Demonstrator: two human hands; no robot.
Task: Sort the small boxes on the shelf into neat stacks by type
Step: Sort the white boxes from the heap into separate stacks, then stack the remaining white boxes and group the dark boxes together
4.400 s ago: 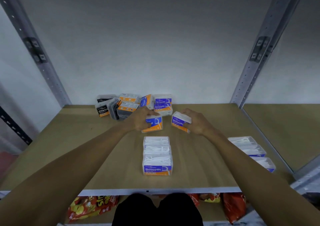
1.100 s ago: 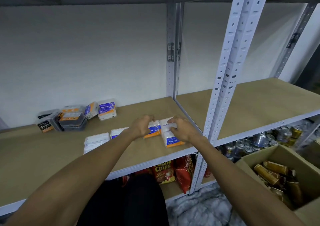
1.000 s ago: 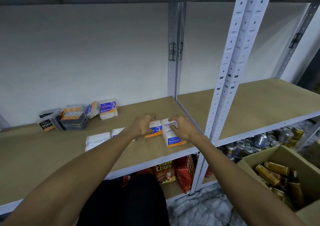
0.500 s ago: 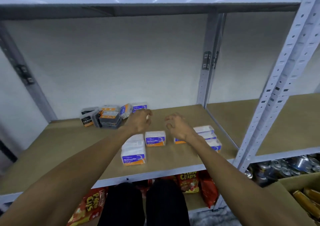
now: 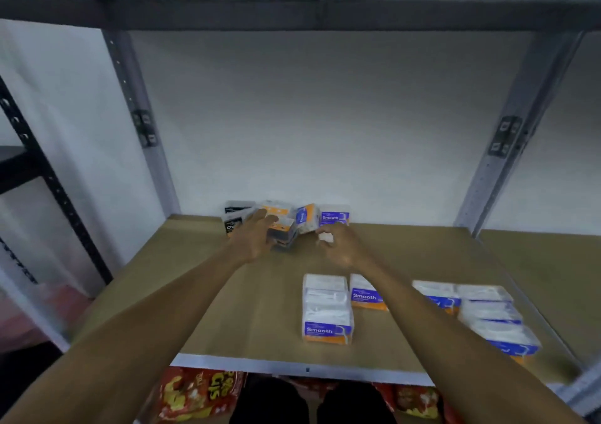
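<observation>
Brown board of the shelf (image 5: 227, 310) carries sorted stacks (image 5: 327, 310) near its front edge, so the mixed pile (image 5: 286, 225) at the back wall seems the work left. Over it the left hand (image 5: 257, 238) reaches with straight, spread fingers. The right hand (image 5: 340, 244) is curled beside it, and I cannot tell if it holds something.

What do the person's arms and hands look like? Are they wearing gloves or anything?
No gloves. The left hand and right hand are bare, and so are the arms, right to the picture's edge, with no sleeve, watch or bracelet showing. Rings are too blurry to tell. Lower down you can see dark trousers.
</observation>
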